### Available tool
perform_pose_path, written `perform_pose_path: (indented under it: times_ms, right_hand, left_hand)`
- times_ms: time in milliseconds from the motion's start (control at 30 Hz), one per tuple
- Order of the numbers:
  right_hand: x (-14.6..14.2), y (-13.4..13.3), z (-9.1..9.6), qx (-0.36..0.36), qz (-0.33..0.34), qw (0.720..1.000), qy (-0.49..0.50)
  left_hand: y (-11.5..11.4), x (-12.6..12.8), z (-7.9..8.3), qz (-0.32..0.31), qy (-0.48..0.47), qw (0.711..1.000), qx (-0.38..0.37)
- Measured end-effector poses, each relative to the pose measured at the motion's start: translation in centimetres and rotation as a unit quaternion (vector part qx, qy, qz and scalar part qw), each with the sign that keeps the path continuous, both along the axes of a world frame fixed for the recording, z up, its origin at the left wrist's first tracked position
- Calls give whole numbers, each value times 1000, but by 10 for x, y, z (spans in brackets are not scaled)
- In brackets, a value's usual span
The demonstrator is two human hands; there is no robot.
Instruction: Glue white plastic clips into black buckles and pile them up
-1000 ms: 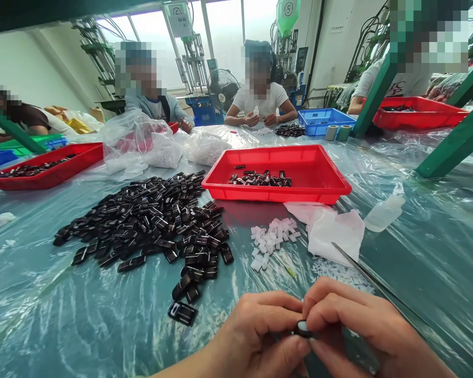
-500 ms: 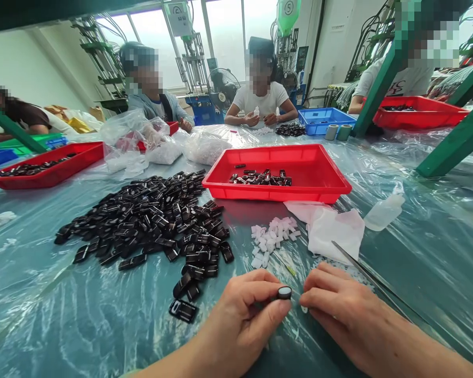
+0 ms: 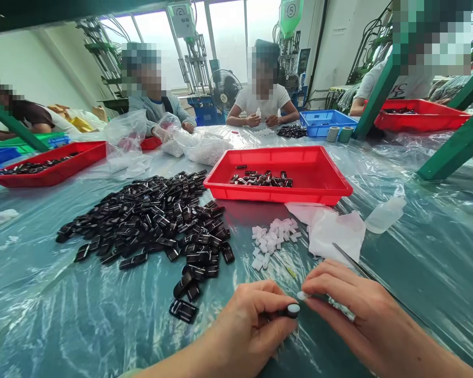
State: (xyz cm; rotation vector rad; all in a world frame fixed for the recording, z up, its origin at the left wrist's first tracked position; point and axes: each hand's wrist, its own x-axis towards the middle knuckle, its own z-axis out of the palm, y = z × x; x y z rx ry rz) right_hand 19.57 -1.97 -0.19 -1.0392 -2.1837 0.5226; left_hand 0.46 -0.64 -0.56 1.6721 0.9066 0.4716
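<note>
My left hand (image 3: 252, 331) pinches a small black plastic piece (image 3: 292, 311) with a pale round end between thumb and fingers. Close to it, my right hand (image 3: 358, 310) pinches a tiny white piece (image 3: 301, 295) at its fingertips. The two hands are a short gap apart. Steel tweezers (image 3: 358, 265) lie partly beneath my right hand. Beyond the hands are a large heap of glossy black rectangular pieces (image 3: 150, 220) and a pile of small white pieces (image 3: 271, 241). One black piece (image 3: 183, 311) lies apart, near my left hand.
A red tray (image 3: 278, 178) holds some black pieces. A crumpled tissue (image 3: 335, 231) and a plastic bottle (image 3: 384, 216) lie to the right. Clear plastic sheeting (image 3: 63, 315) covers the table. Several co-workers sit around it, with more trays and bags.
My hands were pressed together around the black piece a second ago, then parted. The black piece has shifted right and up, and now shows its pale end toward the right.
</note>
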Motion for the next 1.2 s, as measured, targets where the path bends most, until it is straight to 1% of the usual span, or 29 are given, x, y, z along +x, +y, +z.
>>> perform_pose_path:
  times_ms: [100, 233, 467, 633, 700, 833, 1000, 1067, 1133, 1200]
  right_hand:
    - [-2, -1, 1, 18, 35, 998, 58]
    - [-4, -1, -3, 49, 68, 994, 77]
    - [-5, 0, -4, 56, 78, 992, 80]
    - [-7, -1, -3, 56, 60, 993, 90]
    - [-7, -2, -2, 31, 42, 993, 102]
    - [-6, -2, 1, -60, -13, 991, 116]
    - [-4, -1, 3, -187, -33, 971, 145]
    - [-4, -1, 5, -187, -34, 970, 151]
    - [-4, -2, 6, -171, -19, 974, 149]
    - [-5, -2, 6, -173, -5, 975, 138]
  left_hand:
    - [0, 1, 0, -12, 4, 1000, 13]
    - [2, 0, 0, -21, 8, 999, 28]
    - [3, 0, 1, -30, 16, 998, 43]
    - [3, 0, 1, -31, 15, 999, 42]
    - [3, 0, 0, -30, 15, 999, 39]
    - [4, 0, 0, -30, 17, 999, 29]
    - [3, 0, 0, -26, 15, 999, 11]
    - [3, 0, 1, -28, 17, 999, 12]
    - [3, 0, 2, -26, 16, 999, 18]
    - [3, 0, 3, -23, 16, 999, 25]
